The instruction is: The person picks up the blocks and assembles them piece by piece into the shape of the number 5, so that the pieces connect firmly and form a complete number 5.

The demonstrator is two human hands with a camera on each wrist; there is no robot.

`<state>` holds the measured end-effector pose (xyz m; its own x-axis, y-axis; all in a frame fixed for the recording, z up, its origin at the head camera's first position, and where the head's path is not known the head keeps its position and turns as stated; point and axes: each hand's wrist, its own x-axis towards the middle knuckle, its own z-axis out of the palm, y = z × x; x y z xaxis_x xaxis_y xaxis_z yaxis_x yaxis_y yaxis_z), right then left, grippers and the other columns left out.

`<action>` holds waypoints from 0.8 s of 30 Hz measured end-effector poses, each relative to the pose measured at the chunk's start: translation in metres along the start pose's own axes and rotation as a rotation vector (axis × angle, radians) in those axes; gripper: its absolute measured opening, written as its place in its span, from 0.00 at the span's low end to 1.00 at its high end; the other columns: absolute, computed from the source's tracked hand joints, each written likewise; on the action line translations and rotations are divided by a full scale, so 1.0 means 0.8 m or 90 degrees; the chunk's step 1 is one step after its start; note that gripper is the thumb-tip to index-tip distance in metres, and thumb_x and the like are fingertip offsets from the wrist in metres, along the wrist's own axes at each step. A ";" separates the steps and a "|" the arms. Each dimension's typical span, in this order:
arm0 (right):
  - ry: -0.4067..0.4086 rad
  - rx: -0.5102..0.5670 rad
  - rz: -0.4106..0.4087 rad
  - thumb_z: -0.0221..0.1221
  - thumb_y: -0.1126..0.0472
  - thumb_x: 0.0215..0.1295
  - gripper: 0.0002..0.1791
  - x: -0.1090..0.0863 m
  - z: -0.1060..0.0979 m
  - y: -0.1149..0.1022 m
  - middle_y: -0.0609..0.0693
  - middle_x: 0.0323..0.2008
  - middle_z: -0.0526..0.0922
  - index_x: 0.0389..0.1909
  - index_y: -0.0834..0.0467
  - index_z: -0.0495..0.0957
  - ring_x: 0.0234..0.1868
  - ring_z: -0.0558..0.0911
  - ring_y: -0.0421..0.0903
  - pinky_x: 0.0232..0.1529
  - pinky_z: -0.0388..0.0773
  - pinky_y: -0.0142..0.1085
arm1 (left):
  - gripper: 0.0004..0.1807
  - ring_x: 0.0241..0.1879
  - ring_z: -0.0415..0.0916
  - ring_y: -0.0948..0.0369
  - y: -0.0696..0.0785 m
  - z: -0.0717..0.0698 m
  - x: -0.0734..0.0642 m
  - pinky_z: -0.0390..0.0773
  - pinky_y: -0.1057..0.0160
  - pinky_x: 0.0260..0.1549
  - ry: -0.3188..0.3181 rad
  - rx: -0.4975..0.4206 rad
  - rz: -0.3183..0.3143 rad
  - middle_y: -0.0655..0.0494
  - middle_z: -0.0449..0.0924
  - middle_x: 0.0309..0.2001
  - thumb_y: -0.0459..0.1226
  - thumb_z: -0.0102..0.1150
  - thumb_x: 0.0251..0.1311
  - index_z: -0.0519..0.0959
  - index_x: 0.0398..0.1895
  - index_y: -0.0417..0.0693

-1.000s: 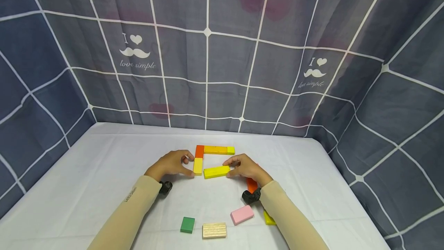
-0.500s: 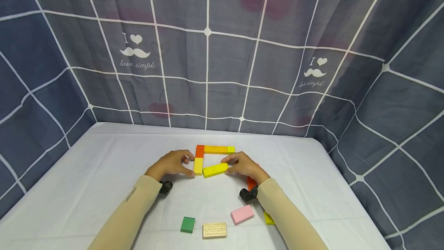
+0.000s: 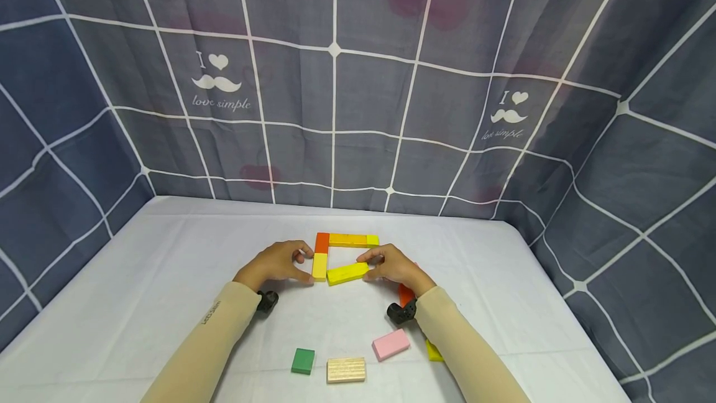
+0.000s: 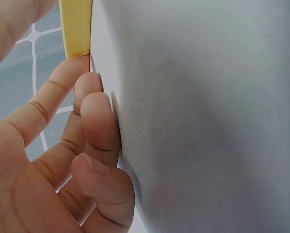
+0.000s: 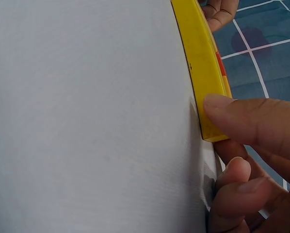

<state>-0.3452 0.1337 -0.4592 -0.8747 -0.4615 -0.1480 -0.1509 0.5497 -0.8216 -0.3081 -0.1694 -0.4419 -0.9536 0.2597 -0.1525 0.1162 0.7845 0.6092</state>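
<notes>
My right hand (image 3: 398, 268) pinches the right end of a long bright yellow block (image 3: 347, 274) between thumb and fingers. This block lies slantwise, its left end against or very near a paler yellow block (image 3: 319, 268). My left hand (image 3: 279, 262) rests at the paler block's left side, its index fingertip (image 4: 77, 65) at the joint with an orange-red block (image 3: 321, 243). Its thumb lies near the paler block's front corner. Beyond, an amber block (image 3: 348, 240) runs right from the orange-red one to a small yellow block (image 3: 372, 240).
In front lie a green block (image 3: 302, 361), a wooden block (image 3: 345, 370) and a pink block (image 3: 391, 345). An orange block (image 3: 406, 295) and a yellow block (image 3: 434, 351) are partly hidden by the right arm. A grey checked curtain (image 3: 358, 98) stands behind the white table (image 3: 168, 254).
My right hand has shifted slightly left and away from me, bringing the bright yellow block's left end toward the paler block and tilting it more. My left hand has stayed in place.
</notes>
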 end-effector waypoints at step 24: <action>0.029 0.031 -0.053 0.69 0.68 0.68 0.18 -0.022 -0.008 -0.006 0.60 0.54 0.86 0.59 0.65 0.86 0.29 0.75 0.43 0.31 0.73 0.34 | 0.26 0.46 0.76 0.55 -0.011 -0.011 -0.025 0.76 0.54 0.50 -0.029 -0.078 0.065 0.53 0.81 0.45 0.39 0.83 0.56 0.83 0.56 0.44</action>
<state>-0.3320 0.1436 -0.4490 -0.8807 -0.4707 -0.0537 -0.2022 0.4760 -0.8559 -0.2923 -0.1864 -0.4375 -0.9249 0.3612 -0.1184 0.1737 0.6787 0.7136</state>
